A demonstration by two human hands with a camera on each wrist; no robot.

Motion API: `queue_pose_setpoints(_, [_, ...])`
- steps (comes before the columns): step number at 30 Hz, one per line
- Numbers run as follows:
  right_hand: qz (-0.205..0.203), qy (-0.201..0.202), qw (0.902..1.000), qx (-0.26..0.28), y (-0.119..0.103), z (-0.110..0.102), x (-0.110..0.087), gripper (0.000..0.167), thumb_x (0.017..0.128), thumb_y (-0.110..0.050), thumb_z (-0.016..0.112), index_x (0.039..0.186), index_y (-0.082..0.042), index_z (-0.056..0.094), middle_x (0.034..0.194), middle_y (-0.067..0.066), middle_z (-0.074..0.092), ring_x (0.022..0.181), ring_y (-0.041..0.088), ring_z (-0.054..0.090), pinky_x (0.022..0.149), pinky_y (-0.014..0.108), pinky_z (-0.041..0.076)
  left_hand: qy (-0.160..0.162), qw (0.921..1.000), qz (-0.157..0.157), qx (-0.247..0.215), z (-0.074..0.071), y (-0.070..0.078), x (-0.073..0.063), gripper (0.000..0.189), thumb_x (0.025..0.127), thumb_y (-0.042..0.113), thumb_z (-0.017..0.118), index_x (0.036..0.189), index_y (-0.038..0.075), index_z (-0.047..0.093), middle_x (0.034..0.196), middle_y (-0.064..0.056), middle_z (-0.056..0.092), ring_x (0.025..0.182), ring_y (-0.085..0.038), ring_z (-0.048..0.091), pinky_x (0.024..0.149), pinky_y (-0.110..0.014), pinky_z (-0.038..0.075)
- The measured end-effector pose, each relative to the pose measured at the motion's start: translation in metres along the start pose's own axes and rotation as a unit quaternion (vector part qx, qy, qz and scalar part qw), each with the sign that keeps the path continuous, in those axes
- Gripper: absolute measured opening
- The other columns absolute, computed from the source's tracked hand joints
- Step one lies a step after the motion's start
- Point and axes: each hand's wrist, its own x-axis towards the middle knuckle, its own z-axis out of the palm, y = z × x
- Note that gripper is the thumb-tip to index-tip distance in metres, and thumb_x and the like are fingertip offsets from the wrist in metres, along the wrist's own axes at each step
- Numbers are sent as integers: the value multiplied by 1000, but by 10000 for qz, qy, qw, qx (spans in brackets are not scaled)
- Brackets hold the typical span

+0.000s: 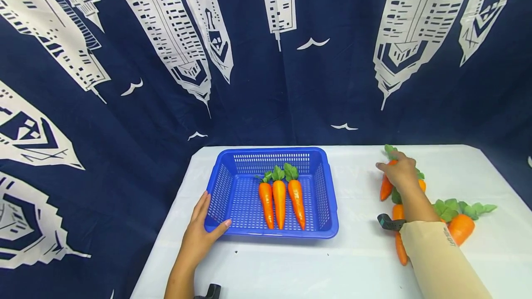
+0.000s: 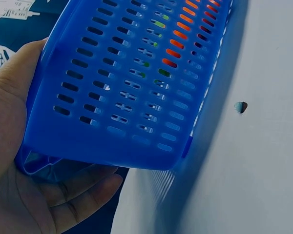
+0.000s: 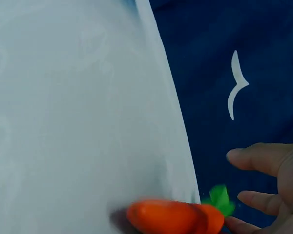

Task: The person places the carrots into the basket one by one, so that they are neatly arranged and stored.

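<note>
Blue plastic, slotted like a sieve, makes the basket (image 1: 272, 233) under my left hand (image 1: 201, 234). On that side I have the hand spread around the near left corner: the thumb lies along the near rim, and the other fingers, roughly straight, rest against the outside of the left wall. It is a loose, steadying touch on two adjoining sides rather than a clench. Within the basket, three orange carrots (image 1: 279, 200) lie side by side, right of its middle, their leafy tops toward the far wall.

Across the table (image 1: 299, 271), my right hand (image 1: 401, 170) hovers at a single carrot (image 1: 386, 188), which lies near the table's far edge with its green top pointing away from me. My thumb and fingers are well parted, not closed around it. In the right wrist view the lowest finger comes right up to the leafy end, and I cannot tell whether it touches. More carrots (image 1: 461, 230) lie around and partly beneath the right forearm and its beige sleeve (image 1: 440, 253); the arm hides some, so I cannot count them. Behind everything hangs a navy cloth (image 1: 291, 96) printed with white buildings and birds.
</note>
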Motion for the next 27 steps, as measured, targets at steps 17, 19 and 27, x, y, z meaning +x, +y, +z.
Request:
queue_pose_setpoints(17, [-571,-221,9951,-779,5,17,4,71,93,-20,64,153,2,33,142,48,24,118,57,42,105,68,40,35,10000,3,-92,1,-1,1,104,83,57,77,163,22,21,171,11,10,158,-35,17,120,-66,25])
queue_pose_setpoints(19, [-518,-260,9965,-598,6,18,4,71,94,-20,63,154,-1,32,144,47,22,121,57,40,107,68,39,48,9999,10,-110,1,-1,0,104,82,58,77,163,22,22,171,11,11,158,-34,17,120,-66,25])
queue_pose_setpoints(27, [-775,-212,9963,309,3,19,3,72,95,-19,63,159,-8,30,154,38,26,128,51,41,101,57,46,56,9999,32,-104,1,-2,0,101,84,49,79,163,21,22,171,10,11,158,-34,18,119,-66,26])
